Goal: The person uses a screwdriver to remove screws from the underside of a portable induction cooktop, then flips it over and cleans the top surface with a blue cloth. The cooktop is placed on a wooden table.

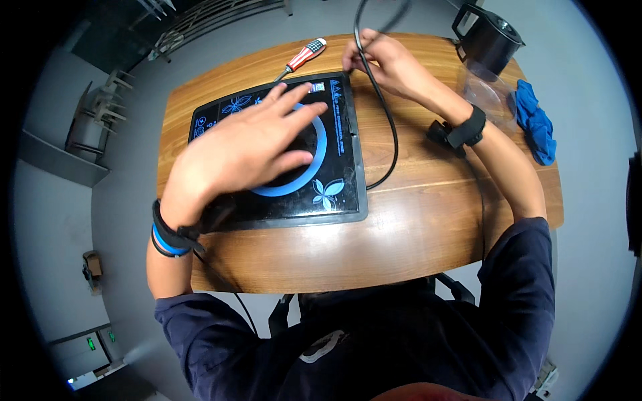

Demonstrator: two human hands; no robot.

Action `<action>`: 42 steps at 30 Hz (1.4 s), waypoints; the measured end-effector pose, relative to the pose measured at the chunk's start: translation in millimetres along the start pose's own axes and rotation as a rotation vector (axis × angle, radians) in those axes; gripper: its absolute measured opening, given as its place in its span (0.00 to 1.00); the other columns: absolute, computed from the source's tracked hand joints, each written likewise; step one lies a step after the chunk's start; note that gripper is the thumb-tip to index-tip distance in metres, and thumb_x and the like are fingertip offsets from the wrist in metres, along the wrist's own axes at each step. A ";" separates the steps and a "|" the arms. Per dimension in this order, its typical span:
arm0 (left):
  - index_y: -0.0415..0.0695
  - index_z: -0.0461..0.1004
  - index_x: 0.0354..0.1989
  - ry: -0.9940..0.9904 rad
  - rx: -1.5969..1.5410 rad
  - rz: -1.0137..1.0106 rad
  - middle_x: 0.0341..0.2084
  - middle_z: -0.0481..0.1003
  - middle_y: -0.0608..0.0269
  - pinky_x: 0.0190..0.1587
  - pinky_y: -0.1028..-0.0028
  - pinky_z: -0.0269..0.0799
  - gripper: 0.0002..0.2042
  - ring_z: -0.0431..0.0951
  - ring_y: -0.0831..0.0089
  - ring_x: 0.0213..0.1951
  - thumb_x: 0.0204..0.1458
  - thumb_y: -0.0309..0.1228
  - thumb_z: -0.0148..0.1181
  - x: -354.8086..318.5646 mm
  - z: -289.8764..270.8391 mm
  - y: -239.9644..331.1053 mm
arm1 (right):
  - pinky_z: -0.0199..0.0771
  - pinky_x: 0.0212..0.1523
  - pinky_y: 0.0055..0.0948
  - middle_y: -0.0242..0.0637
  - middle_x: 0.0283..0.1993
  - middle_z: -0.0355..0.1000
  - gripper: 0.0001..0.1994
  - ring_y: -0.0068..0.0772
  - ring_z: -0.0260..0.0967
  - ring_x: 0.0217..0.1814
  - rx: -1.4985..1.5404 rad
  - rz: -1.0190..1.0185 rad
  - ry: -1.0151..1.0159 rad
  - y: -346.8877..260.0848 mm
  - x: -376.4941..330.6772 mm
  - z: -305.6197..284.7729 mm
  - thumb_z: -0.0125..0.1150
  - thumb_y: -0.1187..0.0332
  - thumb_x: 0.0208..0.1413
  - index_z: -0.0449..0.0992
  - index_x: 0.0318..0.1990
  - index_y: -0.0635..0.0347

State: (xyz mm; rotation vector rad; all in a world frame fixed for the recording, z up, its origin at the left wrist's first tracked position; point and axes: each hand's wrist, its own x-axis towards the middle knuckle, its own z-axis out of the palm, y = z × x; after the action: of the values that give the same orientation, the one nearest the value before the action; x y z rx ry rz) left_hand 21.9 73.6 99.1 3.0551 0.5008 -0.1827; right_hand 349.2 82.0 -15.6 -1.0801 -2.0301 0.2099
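The induction cooktop [334, 194] lies flat at mid-table, w/ your left hand [244, 144] spread wide, palm down on its blue ring. Glass top's likely slick and breakable, the unit fairly heavy, so grip it by the edge frame, not the glass. Your right hand [388, 63] is pinched shut on the black power cord [391, 134] at the far right corner; cord's limp, so hold it near the body. A screwdriver [302, 55] lies just past the far edge. On the wooden table [414, 227], black kettle [487, 40] and blue cloth [538, 127] sit well apart, to the right.
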 end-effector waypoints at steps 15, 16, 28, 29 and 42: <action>0.47 0.54 0.87 -0.077 -0.176 0.093 0.84 0.55 0.36 0.85 0.52 0.57 0.38 0.56 0.42 0.84 0.74 0.44 0.62 160.4 51.7 -83.7 | 0.72 0.76 0.47 0.61 0.72 0.72 0.45 0.62 0.71 0.75 -0.012 0.168 -0.577 11.2 -80.9 -29.3 0.63 0.81 0.62 0.52 0.87 0.62; 0.47 0.52 0.88 -0.005 -0.227 0.182 0.84 0.55 0.35 0.85 0.52 0.57 0.39 0.56 0.41 0.84 0.74 0.43 0.63 164.7 54.6 -74.6 | 0.72 0.76 0.48 0.61 0.73 0.71 0.44 0.62 0.71 0.75 -0.151 0.085 -0.542 16.1 -90.4 -22.6 0.62 0.79 0.63 0.53 0.87 0.62; 0.41 0.62 0.83 -0.491 -0.088 0.267 0.79 0.66 0.40 0.80 0.51 0.66 0.36 0.67 0.40 0.78 0.73 0.49 0.62 187.0 47.7 1.2 | 0.84 0.62 0.51 0.54 0.58 0.85 0.21 0.60 0.82 0.61 -0.071 0.378 -0.862 -47.9 -89.0 -76.6 0.56 0.56 0.79 0.81 0.67 0.59; 0.39 0.63 0.81 -0.406 -0.061 0.299 0.77 0.68 0.40 0.79 0.51 0.66 0.36 0.69 0.40 0.77 0.73 0.49 0.61 182.9 55.0 -2.7 | 0.84 0.62 0.49 0.51 0.59 0.85 0.21 0.57 0.83 0.62 -0.035 0.410 -0.888 -50.1 -87.4 -92.3 0.57 0.56 0.79 0.82 0.66 0.60; 0.36 0.80 0.53 -0.222 -0.077 0.318 0.45 0.84 0.44 0.66 0.52 0.74 0.22 0.81 0.42 0.56 0.72 0.47 0.64 160.4 58.0 -1.5 | 0.84 0.59 0.45 0.48 0.54 0.86 0.17 0.51 0.85 0.56 -0.287 0.715 -0.417 2.2 -196.8 -180.4 0.67 0.67 0.73 0.79 0.65 0.63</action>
State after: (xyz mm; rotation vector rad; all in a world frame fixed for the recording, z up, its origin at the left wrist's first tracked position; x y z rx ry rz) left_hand 166.0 122.3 21.9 2.9356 0.0083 -0.4680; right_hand 541.2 -103.6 -11.7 -2.0656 -1.9721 0.5560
